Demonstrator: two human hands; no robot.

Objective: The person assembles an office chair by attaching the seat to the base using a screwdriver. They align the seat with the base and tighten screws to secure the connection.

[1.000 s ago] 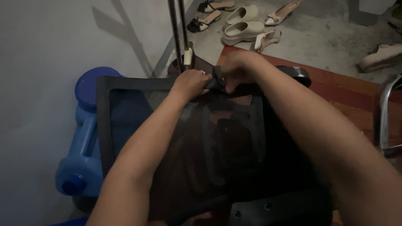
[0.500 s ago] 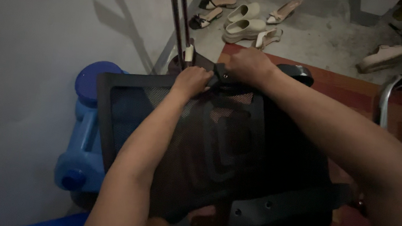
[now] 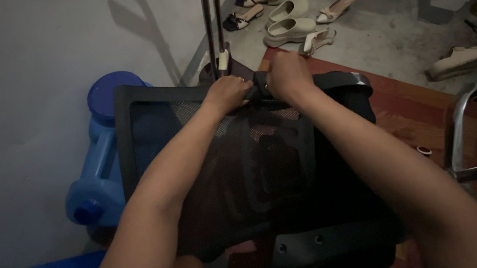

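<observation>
A black mesh chair back point(image 3: 154, 127) lies flat in front of me, its frame dark and its net see-through. My left hand point(image 3: 227, 93) is closed on the far edge of the frame. Right beside it, my right hand point(image 3: 288, 75) grips a black plastic part point(image 3: 342, 81) fixed at that same far edge. The two hands nearly touch. A black bracket with holes point(image 3: 320, 242) sits at the near end of the chair back.
A blue water jug point(image 3: 100, 163) lies on the floor to the left, against a grey wall point(image 3: 33, 78). A red-brown board point(image 3: 416, 111) lies under the chair part. Several shoes point(image 3: 293, 19) are scattered on the concrete beyond. A chrome armrest tube point(image 3: 459, 134) stands at right, metal poles point(image 3: 208, 18) ahead.
Both hands stay on the far edge of the chair back. The view has shifted slightly; my right hand has slid a little closer to my left.
</observation>
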